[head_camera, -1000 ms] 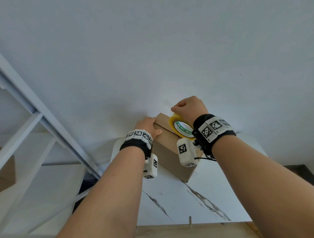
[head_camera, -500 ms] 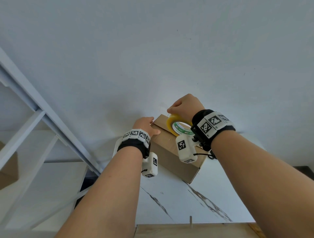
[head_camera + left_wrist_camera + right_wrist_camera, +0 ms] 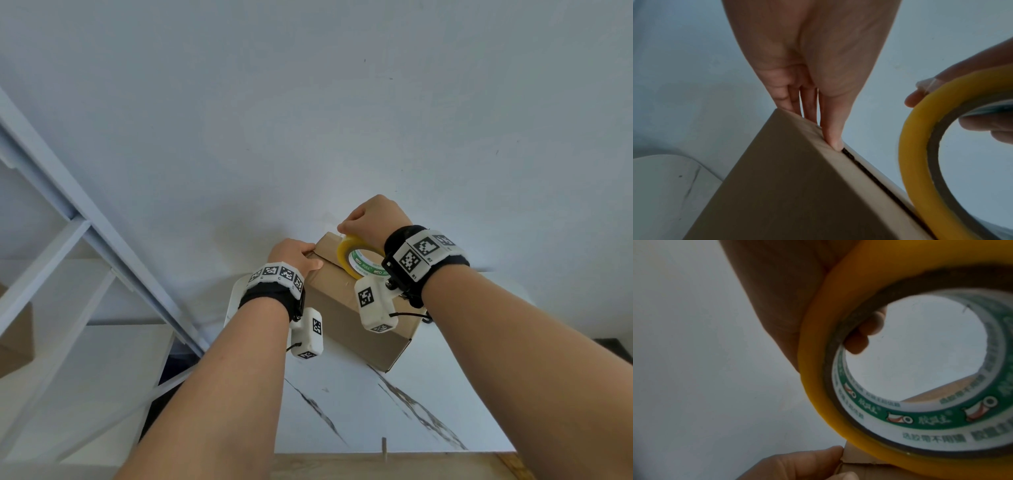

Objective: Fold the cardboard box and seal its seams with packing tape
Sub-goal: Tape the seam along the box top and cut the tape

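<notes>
A brown cardboard box [image 3: 346, 318] stands closed on the white marble-patterned table [image 3: 370, 411], one corner toward me. My left hand [image 3: 294, 255] holds its far left end, with the thumb on the top seam and the fingers down the back face. In the left wrist view the thumb tip presses beside the dark seam gap on the box [image 3: 797, 186]. My right hand [image 3: 371, 216] grips a yellow tape roll [image 3: 356, 255] standing on edge on the box top. In the right wrist view a finger is hooked through the roll [image 3: 818, 378]'s green-printed core.
A white metal frame [image 3: 85, 233] slants across the left, with a brown cardboard piece [image 3: 13, 339] at the left edge. A pale wall rises just behind the box. A wooden strip [image 3: 376, 466] runs along the table's near edge.
The right hand and the roll have edged slightly toward the box's far end, and the thumb now reaches over the roll's top. The left hand keeps its hold on the box.
</notes>
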